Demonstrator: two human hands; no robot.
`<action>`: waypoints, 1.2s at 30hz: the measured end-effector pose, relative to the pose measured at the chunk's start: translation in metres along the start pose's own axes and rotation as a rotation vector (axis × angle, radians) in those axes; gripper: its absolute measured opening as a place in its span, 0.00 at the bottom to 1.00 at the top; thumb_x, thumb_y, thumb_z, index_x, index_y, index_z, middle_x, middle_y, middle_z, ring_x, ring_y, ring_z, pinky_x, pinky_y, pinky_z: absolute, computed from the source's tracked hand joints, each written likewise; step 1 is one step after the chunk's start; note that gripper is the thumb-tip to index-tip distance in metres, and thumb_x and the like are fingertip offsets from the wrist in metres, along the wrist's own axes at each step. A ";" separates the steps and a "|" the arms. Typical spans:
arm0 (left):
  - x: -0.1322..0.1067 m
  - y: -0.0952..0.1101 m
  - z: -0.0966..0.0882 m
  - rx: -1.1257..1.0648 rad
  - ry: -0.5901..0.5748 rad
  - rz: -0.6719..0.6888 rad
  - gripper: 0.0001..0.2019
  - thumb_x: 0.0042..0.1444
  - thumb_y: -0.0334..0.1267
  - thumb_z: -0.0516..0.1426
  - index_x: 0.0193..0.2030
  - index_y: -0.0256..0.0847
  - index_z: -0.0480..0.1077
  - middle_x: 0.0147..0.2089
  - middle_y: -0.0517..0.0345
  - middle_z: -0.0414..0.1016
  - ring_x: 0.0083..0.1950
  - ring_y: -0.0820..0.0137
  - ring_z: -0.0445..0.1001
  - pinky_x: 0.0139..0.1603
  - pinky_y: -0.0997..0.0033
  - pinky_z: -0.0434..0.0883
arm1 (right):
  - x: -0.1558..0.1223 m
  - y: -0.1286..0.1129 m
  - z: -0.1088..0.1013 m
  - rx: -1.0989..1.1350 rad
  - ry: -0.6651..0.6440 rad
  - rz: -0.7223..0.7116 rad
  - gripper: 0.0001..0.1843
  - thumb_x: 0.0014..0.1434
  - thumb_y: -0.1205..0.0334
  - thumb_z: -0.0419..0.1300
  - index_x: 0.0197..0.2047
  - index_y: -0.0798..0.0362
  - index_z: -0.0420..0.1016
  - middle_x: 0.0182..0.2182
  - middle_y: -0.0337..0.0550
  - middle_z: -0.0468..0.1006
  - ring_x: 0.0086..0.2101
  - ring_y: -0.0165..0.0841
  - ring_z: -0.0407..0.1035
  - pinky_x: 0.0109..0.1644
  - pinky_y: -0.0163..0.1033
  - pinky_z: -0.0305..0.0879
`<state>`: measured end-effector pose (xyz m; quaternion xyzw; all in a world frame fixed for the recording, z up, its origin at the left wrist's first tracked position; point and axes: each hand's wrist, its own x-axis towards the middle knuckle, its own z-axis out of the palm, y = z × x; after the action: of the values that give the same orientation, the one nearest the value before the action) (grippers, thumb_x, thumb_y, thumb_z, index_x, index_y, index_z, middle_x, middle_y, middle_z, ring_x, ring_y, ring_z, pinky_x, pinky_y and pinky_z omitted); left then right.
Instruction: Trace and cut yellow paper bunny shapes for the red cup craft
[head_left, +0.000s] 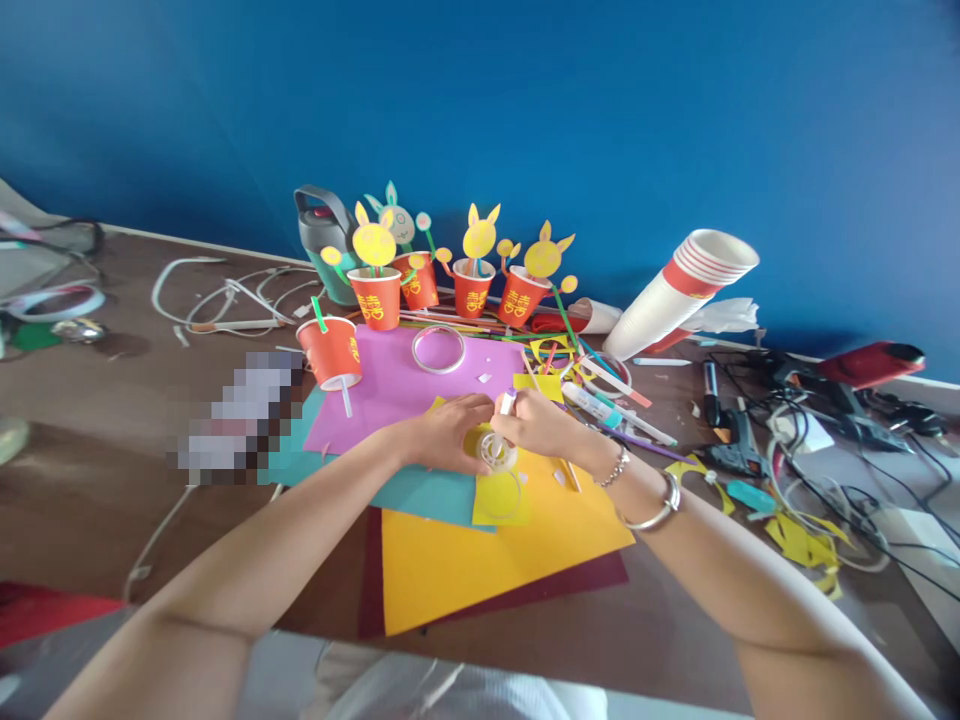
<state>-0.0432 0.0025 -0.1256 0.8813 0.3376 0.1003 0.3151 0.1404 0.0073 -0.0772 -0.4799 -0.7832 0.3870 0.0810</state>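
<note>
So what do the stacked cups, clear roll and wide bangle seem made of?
Clear roll: probably glossy plastic, since it looks see-through. Stacked cups: smooth, likely paper, given rolled-looking rims. Wide bangle: polished, perhaps silver-coloured metal, judging by bright glints.

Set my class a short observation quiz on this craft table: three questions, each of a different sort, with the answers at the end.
1. Count: how many of the eared paper faces are yellow?
2. True or false: seen from the camera, the tall stack of white cups is to the right of those faces.
3. Multiple choice: what does the right hand grip? A) the lidded bottle; B) a white pen; C) the wide tape roll.

Key:
1. Three; the fourth face, farther back, is blue-green.
2. True.
3. B.
</note>
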 end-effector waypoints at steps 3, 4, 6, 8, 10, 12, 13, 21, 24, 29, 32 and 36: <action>0.000 -0.003 0.003 -0.018 0.026 0.018 0.31 0.46 0.45 0.67 0.57 0.41 0.65 0.58 0.47 0.68 0.62 0.54 0.67 0.63 0.53 0.63 | 0.002 -0.005 -0.002 -0.113 -0.022 0.048 0.15 0.52 0.67 0.53 0.15 0.53 0.60 0.13 0.34 0.60 0.19 0.25 0.54 0.25 0.35 0.49; 0.000 -0.004 0.004 -0.026 0.036 0.029 0.32 0.46 0.46 0.67 0.57 0.41 0.65 0.57 0.46 0.68 0.62 0.54 0.67 0.63 0.53 0.63 | 0.003 -0.006 -0.002 -0.136 -0.022 0.067 0.16 0.53 0.66 0.53 0.15 0.53 0.59 0.13 0.34 0.59 0.19 0.25 0.54 0.25 0.35 0.48; 0.000 -0.006 0.005 -0.044 0.053 0.039 0.33 0.45 0.47 0.67 0.58 0.41 0.65 0.57 0.46 0.69 0.60 0.54 0.68 0.62 0.53 0.64 | 0.002 -0.008 -0.003 -0.183 -0.016 0.100 0.16 0.53 0.64 0.54 0.16 0.53 0.59 0.12 0.34 0.57 0.19 0.26 0.53 0.26 0.36 0.48; 0.000 -0.007 0.005 -0.060 0.068 0.040 0.34 0.45 0.46 0.68 0.58 0.42 0.65 0.56 0.47 0.69 0.59 0.55 0.69 0.61 0.54 0.66 | 0.001 -0.012 -0.003 -0.252 -0.009 0.114 0.16 0.53 0.63 0.54 0.16 0.53 0.59 0.12 0.34 0.55 0.20 0.26 0.52 0.26 0.36 0.48; 0.000 -0.006 0.005 -0.076 0.085 0.053 0.34 0.45 0.45 0.68 0.58 0.43 0.65 0.56 0.49 0.70 0.59 0.55 0.69 0.60 0.54 0.66 | 0.000 -0.018 -0.003 -0.334 -0.001 0.102 0.15 0.53 0.62 0.55 0.16 0.53 0.61 0.12 0.35 0.57 0.20 0.27 0.53 0.27 0.37 0.48; 0.000 -0.005 0.004 -0.096 0.097 0.081 0.32 0.44 0.42 0.68 0.58 0.44 0.66 0.56 0.50 0.70 0.60 0.55 0.68 0.61 0.55 0.65 | -0.002 -0.025 -0.002 -0.407 0.003 0.086 0.14 0.53 0.62 0.55 0.17 0.54 0.64 0.13 0.38 0.61 0.21 0.29 0.56 0.28 0.38 0.50; 0.000 -0.004 0.003 -0.107 0.098 0.094 0.32 0.44 0.41 0.68 0.57 0.45 0.66 0.57 0.51 0.69 0.60 0.56 0.68 0.61 0.56 0.65 | -0.002 -0.028 -0.002 -0.439 0.005 0.080 0.13 0.53 0.62 0.55 0.18 0.54 0.66 0.14 0.39 0.64 0.21 0.30 0.59 0.28 0.38 0.51; 0.000 -0.003 0.004 -0.112 0.115 0.084 0.26 0.42 0.40 0.68 0.50 0.44 0.68 0.51 0.53 0.71 0.54 0.58 0.71 0.56 0.59 0.68 | -0.010 -0.040 0.006 -0.605 0.014 -0.030 0.08 0.54 0.62 0.58 0.27 0.55 0.76 0.22 0.47 0.76 0.29 0.39 0.70 0.42 0.46 0.58; 0.000 -0.006 0.007 -0.125 0.137 0.070 0.22 0.43 0.40 0.66 0.45 0.41 0.68 0.45 0.54 0.71 0.47 0.62 0.72 0.49 0.63 0.71 | -0.014 -0.041 0.010 -0.660 0.024 -0.098 0.12 0.58 0.60 0.57 0.29 0.57 0.77 0.25 0.49 0.78 0.28 0.38 0.70 0.42 0.46 0.57; 0.001 -0.001 0.004 -0.072 0.110 0.058 0.13 0.45 0.38 0.64 0.37 0.41 0.67 0.41 0.55 0.71 0.45 0.63 0.72 0.48 0.64 0.70 | -0.021 -0.042 0.016 -0.723 0.030 -0.216 0.16 0.64 0.57 0.54 0.34 0.60 0.78 0.31 0.53 0.80 0.32 0.38 0.71 0.42 0.44 0.55; 0.002 0.002 0.001 -0.047 0.081 0.069 0.15 0.43 0.34 0.63 0.40 0.41 0.67 0.44 0.52 0.71 0.48 0.60 0.72 0.50 0.62 0.71 | -0.025 -0.040 0.019 -0.763 0.013 -0.277 0.15 0.64 0.59 0.55 0.36 0.60 0.78 0.32 0.54 0.80 0.35 0.40 0.71 0.42 0.44 0.55; 0.002 0.004 0.003 0.004 0.084 0.035 0.15 0.43 0.28 0.60 0.39 0.40 0.66 0.43 0.53 0.70 0.45 0.62 0.73 0.46 0.63 0.71 | -0.033 -0.032 0.025 -0.846 0.048 -0.388 0.14 0.65 0.58 0.55 0.37 0.58 0.77 0.32 0.53 0.79 0.38 0.43 0.69 0.40 0.44 0.55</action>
<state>-0.0387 0.0005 -0.1257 0.8827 0.3352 0.1420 0.2972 0.1229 -0.0405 -0.0644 -0.3242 -0.9454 0.0002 -0.0327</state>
